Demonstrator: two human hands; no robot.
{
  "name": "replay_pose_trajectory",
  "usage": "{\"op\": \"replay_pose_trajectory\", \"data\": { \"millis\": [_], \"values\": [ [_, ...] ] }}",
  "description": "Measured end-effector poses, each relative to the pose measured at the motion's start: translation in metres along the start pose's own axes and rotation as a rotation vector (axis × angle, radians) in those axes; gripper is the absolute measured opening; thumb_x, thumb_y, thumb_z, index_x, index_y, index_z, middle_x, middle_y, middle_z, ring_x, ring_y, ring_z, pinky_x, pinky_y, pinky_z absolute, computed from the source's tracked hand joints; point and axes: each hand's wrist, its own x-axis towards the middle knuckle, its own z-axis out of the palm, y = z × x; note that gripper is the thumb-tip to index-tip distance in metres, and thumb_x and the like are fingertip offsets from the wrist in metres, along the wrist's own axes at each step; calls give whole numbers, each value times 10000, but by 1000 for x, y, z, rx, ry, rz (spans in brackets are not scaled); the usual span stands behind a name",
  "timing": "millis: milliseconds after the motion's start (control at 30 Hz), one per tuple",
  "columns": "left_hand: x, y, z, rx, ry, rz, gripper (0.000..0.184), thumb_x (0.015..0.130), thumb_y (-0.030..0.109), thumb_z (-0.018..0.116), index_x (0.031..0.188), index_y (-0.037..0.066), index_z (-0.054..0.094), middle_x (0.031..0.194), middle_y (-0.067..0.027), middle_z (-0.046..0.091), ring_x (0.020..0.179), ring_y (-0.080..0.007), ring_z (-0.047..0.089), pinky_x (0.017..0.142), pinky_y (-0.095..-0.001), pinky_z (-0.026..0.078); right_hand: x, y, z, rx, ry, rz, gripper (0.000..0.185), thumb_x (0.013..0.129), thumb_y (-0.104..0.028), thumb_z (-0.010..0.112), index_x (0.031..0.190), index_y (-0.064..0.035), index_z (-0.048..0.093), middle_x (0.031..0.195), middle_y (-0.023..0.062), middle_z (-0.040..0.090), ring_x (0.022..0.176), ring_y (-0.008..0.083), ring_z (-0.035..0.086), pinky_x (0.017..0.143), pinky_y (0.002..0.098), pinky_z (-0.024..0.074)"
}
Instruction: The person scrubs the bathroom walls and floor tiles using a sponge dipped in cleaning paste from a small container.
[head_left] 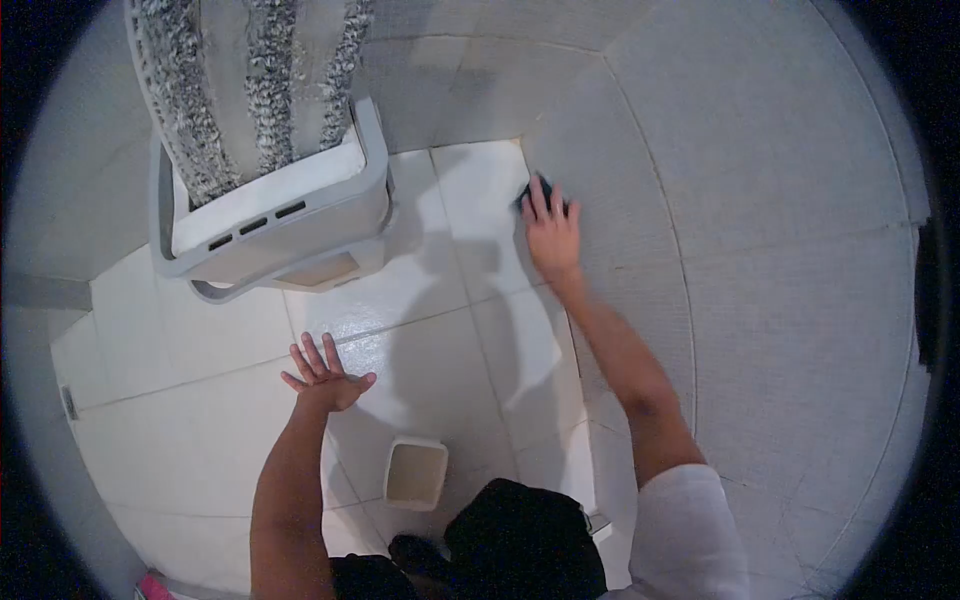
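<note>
My right hand (553, 238) reaches to where the tiled floor meets the right wall. Its fingers press on a small black pad-like thing (524, 196), mostly hidden under them, whose exact kind I cannot make out. Over the floor tiles (400, 365), my left hand (328, 380) is held out with its fingers spread and nothing in it. A small square container (387, 478) with a pale rim stands on the floor below my left hand, close to my legs.
At the upper left stands a white and grey bucket (290, 235) with a handle, with a striped grey and white shaggy mat (268, 85) in or on its top. Walls rise around, including the right wall (790, 250). A pink thing (154, 587) lies at the lower left.
</note>
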Motion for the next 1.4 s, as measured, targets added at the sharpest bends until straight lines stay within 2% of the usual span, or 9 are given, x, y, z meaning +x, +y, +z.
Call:
{"op": "replay_pose_trajectory", "data": {
  "millis": [67,167,500,733,933,1033,1100,1233,1400],
  "values": [
    [1,0,1,-2,5,7,1127,738,756,445,1423,143,-206,1449,-165,-319,1311,-380,-324,998,-679,-82,11,13,-12,-748,-410,-279,379,816,-184,566,1177,-75,606,1361,116,432,1210,371,375,949,542,311],
    [4,-5,12,0,7,13,1128,735,751,457,1422,156,-212,1454,-154,-315,1319,-372,-315,998,-680,-80,-86,-16,-7,-936,-551,-418,352,841,-239,513,1112,-60,649,1266,131,517,1176,356,398,988,543,249],
    [-1,-10,4,-78,26,27,1130,719,746,482,1438,167,-169,1456,-130,-319,1325,-358,-311,996,-673,-103,118,48,-4,-725,-166,-112,457,921,-306,403,1316,-92,484,1410,91,407,1361,326,212,1074,539,149],
    [10,-15,10,-68,86,86,1186,687,797,468,1438,131,-163,1460,-158,-299,1315,-377,-315,985,-696,-77,66,37,24,-448,-548,-276,409,892,-252,462,1244,-59,542,1336,70,487,1254,256,395,1038,482,256],
    [2,-14,10,-70,117,80,1130,701,769,470,1452,177,-131,1481,-133,-265,1347,-354,-270,999,-677,-93,158,100,-127,-511,361,137,332,818,-180,536,1112,-47,616,1231,62,548,1117,264,474,905,413,370],
    [1,-13,7,-68,94,69,1134,695,774,470,1454,178,-125,1481,-137,-264,1348,-358,-266,999,-678,-89,139,99,-90,-610,392,110,355,813,-190,538,1132,-51,603,1262,67,526,1115,295,471,900,426,378],
    [1,-14,9,-89,82,91,1134,702,767,473,1452,164,-128,1479,-145,-265,1346,-366,-264,998,-680,-88,104,81,-40,-459,-41,-54,424,809,-199,557,1212,-67,560,1306,71,495,1116,317,466,927,445,364],
    [1,-14,13,-69,131,98,1131,714,763,464,1450,144,-131,1475,-156,-268,1343,-375,-265,997,-680,-90,99,53,-102,32,146,265,513,801,-208,586,1287,-67,497,1350,105,461,1152,348,441,968,444,336],
    [3,-10,15,-38,121,85,1168,706,779,458,1433,119,-175,1455,-191,-292,1318,-404,-296,970,-707,-91,204,59,-128,745,1126,360,588,789,-220,624,1315,-30,440,1425,236,315,1270,423,325,1048,477,237]
  ]
}}
